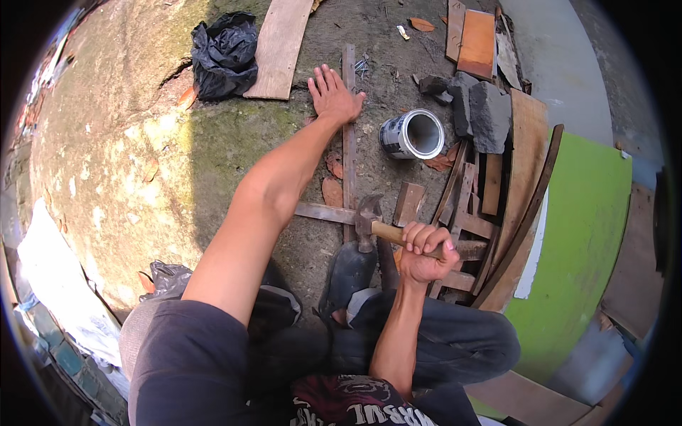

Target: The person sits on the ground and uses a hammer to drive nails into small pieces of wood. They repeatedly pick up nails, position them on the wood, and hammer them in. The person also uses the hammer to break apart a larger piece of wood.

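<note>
My left hand [334, 98] lies with its fingers stretched out on the ground, its thumb side across a long narrow wooden strip [349, 153]. In my right hand [428, 253] is a claw hammer [383, 231], gripped by its wooden handle. The hammer's metal head is over the near end of the strip, where a shorter wooden crosspiece [323, 212] meets it; whether the head touches the wood I cannot tell. Several loose nails [362, 65] lie just beyond my left hand. My dark shoe [348, 273] is close to the strip's near end.
An open metal can [419, 135] stands right of the strip, with a small wood block [409, 204] nearer me. Further right are stone chunks [489, 117], stacked wood pieces [522, 184] and a green board [575, 234]. A black plastic bag [224, 57] lies beside a plank [279, 50] at far left.
</note>
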The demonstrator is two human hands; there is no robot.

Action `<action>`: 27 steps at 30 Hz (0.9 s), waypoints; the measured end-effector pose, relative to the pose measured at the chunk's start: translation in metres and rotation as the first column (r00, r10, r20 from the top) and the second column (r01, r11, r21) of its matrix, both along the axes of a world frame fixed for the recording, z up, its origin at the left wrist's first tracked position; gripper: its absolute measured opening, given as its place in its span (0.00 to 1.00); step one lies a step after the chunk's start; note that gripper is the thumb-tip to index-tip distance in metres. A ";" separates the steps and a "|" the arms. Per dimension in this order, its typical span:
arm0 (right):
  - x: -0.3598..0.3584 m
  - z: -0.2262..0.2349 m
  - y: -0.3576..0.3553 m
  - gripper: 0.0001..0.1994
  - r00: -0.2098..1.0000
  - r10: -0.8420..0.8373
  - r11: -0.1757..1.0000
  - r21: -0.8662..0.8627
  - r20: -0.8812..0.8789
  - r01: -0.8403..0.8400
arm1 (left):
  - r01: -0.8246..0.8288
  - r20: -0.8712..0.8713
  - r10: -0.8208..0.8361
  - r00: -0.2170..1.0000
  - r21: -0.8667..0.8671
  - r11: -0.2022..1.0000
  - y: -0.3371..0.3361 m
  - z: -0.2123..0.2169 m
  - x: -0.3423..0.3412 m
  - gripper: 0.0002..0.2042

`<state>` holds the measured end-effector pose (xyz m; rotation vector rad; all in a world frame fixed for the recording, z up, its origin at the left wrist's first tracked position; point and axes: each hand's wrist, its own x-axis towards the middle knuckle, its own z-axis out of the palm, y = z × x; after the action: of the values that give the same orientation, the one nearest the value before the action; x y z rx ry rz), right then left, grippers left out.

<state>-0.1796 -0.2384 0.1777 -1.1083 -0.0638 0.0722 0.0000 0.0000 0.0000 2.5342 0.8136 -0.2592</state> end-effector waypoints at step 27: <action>0.016 0.061 -0.040 0.21 0.996 0.081 0.917 0.389 0.042 -0.091 | 0.135 -0.008 -0.631 0.776 -0.974 0.179 0.007 0.170 -0.097 0.10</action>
<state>-0.1635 -0.2784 0.2390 -0.7049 -0.1437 0.1190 -0.0968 0.0065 0.1705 1.3815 -0.0619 -1.1432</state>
